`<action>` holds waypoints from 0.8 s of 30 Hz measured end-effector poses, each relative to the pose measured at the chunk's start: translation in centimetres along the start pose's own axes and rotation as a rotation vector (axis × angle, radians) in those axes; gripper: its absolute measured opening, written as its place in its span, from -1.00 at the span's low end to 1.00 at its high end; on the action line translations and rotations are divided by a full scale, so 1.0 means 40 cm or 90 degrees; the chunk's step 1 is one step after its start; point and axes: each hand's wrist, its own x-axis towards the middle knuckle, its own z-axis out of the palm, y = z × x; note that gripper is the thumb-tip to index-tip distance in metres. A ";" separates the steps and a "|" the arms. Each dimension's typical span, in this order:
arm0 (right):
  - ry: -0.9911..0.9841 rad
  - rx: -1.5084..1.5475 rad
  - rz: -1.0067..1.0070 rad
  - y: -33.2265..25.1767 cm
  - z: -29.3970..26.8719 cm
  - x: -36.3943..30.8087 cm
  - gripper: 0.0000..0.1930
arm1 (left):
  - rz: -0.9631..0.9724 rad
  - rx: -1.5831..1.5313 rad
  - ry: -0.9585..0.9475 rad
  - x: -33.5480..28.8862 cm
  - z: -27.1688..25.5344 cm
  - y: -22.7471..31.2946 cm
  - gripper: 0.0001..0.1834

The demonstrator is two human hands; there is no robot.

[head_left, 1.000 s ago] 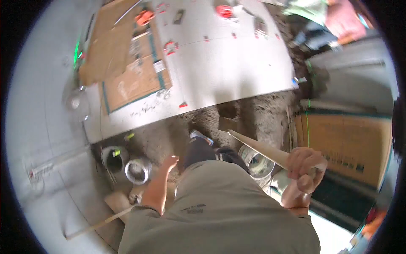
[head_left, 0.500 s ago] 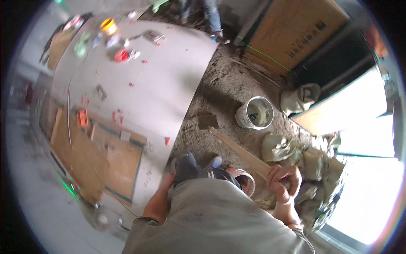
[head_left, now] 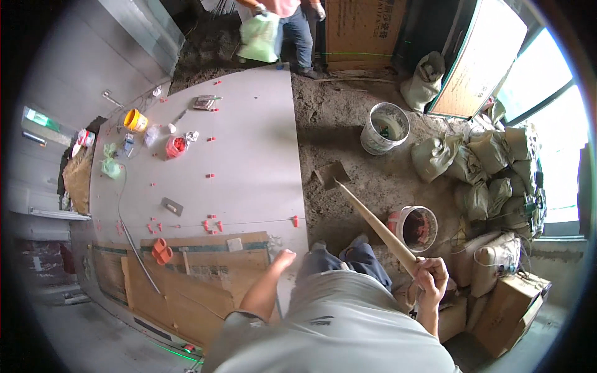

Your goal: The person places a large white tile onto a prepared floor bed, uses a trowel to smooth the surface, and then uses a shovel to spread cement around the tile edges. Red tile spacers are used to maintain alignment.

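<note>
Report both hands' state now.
Left hand: no held thing visible; open or closed, can't tell.
Right hand: closed around the wooden handle.

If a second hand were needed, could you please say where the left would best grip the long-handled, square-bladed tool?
Probably midway along the wooden shaft, coming from its left. The shaft is long and straight, slanting from the square blade to the right hand at its upper end; the left hand is on that side.
</note>
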 end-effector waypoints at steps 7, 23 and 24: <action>-0.003 -0.109 0.087 -0.002 0.084 -0.091 -0.82 | -0.112 0.010 0.024 -0.024 0.064 -0.090 -0.58; -0.073 -0.137 0.792 0.141 -0.184 -0.323 -0.33 | -0.005 -0.315 -0.256 0.040 0.502 0.475 -0.31; -0.080 -0.115 0.785 0.174 -0.181 -0.357 -0.32 | -0.019 -0.348 -0.269 0.074 0.493 0.462 -0.32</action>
